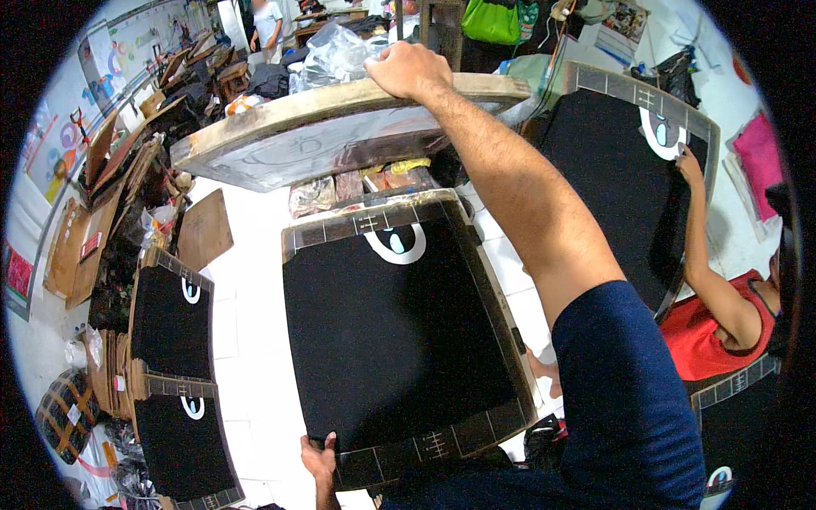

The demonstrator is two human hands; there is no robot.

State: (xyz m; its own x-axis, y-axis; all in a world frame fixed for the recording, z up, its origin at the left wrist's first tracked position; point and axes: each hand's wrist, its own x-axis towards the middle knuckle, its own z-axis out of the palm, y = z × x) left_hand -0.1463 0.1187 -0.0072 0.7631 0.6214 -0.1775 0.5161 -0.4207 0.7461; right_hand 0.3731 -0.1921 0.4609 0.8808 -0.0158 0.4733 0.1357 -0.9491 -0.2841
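My right hand [410, 71] is closed over the top edge of a wooden-framed printing screen [348, 100], tilted up at the far side of a board. A black cloth [399, 340] lies flat on that board [476, 429], with a white and pale-blue eye print [396, 245] near its far edge. At the near left corner, my left hand [320, 457] grips the board's edge, thumb on top by the cloth; its other fingers are partly hidden.
On the right, a person in red touches the eye print on another black cloth [612, 187]. Two more cloth-covered boards [174, 319] stand at left. Wooden frames and panels [102, 195] lean beyond them. Clear plastic [336, 55] is piled behind the screen; a green bag [491, 21] hangs nearby.
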